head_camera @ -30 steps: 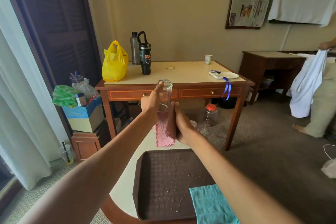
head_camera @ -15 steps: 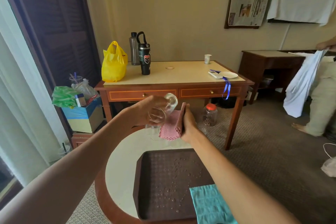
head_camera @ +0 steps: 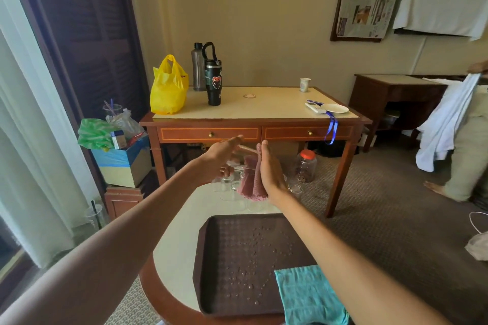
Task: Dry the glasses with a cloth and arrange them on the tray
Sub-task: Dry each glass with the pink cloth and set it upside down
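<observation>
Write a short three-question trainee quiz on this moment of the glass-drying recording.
1. True or false: the dark brown plastic tray already holds a dried glass.
2. The left hand grips the clear drinking glass. What does the right hand press against it? A) a yellow sponge B) a pink knitted cloth C) a paper towel
3. What lies over the tray's near right corner?
Key: 1 false, no glass stands on the tray, which shows water drops. 2 B. 3 a teal cloth.
</observation>
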`<state>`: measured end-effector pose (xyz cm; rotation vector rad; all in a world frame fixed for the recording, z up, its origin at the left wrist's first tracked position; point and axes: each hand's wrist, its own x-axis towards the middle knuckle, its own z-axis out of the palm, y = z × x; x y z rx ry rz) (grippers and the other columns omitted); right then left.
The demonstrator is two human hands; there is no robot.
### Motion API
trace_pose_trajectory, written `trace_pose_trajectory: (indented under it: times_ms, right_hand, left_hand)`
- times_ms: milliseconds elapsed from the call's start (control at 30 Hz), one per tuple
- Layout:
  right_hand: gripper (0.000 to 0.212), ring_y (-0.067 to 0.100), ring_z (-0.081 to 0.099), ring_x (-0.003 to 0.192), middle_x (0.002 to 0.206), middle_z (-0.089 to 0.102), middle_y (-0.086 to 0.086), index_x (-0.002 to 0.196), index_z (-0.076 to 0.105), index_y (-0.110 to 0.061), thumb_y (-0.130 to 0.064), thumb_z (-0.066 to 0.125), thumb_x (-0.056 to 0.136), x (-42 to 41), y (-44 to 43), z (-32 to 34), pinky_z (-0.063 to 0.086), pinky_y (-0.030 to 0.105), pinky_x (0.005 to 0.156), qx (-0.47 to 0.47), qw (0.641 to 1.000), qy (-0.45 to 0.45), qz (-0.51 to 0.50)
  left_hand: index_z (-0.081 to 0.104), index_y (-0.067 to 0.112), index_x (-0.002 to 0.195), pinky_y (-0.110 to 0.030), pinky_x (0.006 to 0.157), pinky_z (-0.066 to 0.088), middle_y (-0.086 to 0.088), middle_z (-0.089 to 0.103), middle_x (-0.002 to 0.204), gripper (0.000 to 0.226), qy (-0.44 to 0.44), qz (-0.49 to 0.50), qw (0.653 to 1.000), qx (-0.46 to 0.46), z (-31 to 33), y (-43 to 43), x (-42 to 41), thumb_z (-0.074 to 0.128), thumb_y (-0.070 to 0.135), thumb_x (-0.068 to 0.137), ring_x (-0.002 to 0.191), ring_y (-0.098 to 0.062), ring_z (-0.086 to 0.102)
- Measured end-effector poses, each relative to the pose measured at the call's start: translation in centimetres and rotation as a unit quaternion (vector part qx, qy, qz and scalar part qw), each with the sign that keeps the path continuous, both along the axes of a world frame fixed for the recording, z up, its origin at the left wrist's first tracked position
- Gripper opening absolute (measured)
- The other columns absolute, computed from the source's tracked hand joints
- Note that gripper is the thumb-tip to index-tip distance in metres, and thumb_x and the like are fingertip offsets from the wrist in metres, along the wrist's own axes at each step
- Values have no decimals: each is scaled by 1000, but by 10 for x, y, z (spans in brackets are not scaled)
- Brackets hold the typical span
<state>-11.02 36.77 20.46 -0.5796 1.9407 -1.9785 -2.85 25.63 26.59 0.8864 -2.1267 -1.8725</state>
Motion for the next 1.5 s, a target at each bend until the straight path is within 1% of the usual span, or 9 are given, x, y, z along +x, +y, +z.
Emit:
trace_pose_trajectory:
  times_ms: [267,367,600,767,867,1000,1100,1200,1500]
  right_hand:
    - [66,25,62,62,73,65,19,89,62,3,-51,27,107,4,4,12,49,35,61,-39,985,165,-35]
    - [61,21,65,65,80,69,12,93,69,-1,-45,29,107,-3,10,26,50,30,65,-72,994,-7,76]
    - [42,9,41,43,82,55,14,90,59,-4,-45,53,92,-5,26,18,34,17,36,-61,876,-346,331]
    - [50,13,49,42,74,62,14,89,62,-5,-46,37,102,17,12,26,39,21,38,-96,931,-294,192]
    - [54,10,61,56,70,65,5,86,65,-7,-40,29,109,28,-1,29,48,21,56,-63,997,-38,9]
    - [49,10,48,52,60,48,-5,73,50,-9,-37,28,107,24,-8,35,38,26,49,-22,938,333,-92]
    - [44,9,45,53,58,47,-5,69,46,-11,-26,32,108,18,-5,46,32,17,49,20,916,391,-93]
    - [54,20,62,65,63,63,9,69,59,-2,-28,30,108,15,-5,63,42,18,60,8,981,191,31]
    - [64,14,41,38,62,54,9,81,59,-3,-57,28,99,11,16,59,33,20,34,118,935,-193,273]
  left_hand:
    - [66,5,117,-27,54,43,-7,70,90,66,82,84,993,-24,-4,13,-6,38,62,104,64,-18,57]
    - [60,11,123,-40,76,58,-4,74,87,61,185,70,941,-277,-9,10,-1,36,64,103,85,-23,72]
    - [58,12,92,-38,52,49,0,56,82,49,300,-51,728,-615,-4,6,11,37,55,104,59,-18,53]
    - [59,16,101,-40,65,58,1,67,89,41,273,3,817,-508,-18,-3,10,39,52,104,73,-16,67]
    - [63,11,117,-41,79,60,-6,76,99,55,203,76,933,-288,-14,-7,4,41,57,97,90,-22,73]
    - [60,9,105,-30,54,39,0,71,58,33,128,148,978,73,0,1,2,42,36,105,65,-25,55]
    - [61,6,107,-28,52,39,-6,75,66,38,144,157,975,63,2,2,4,40,38,104,54,-21,51]
    - [62,1,119,-40,81,55,-10,74,109,58,195,175,956,-130,-2,5,7,38,51,101,86,-30,65]
    - [57,12,87,-32,52,36,8,53,67,33,356,105,784,-497,-12,-5,23,46,39,104,57,-11,49]
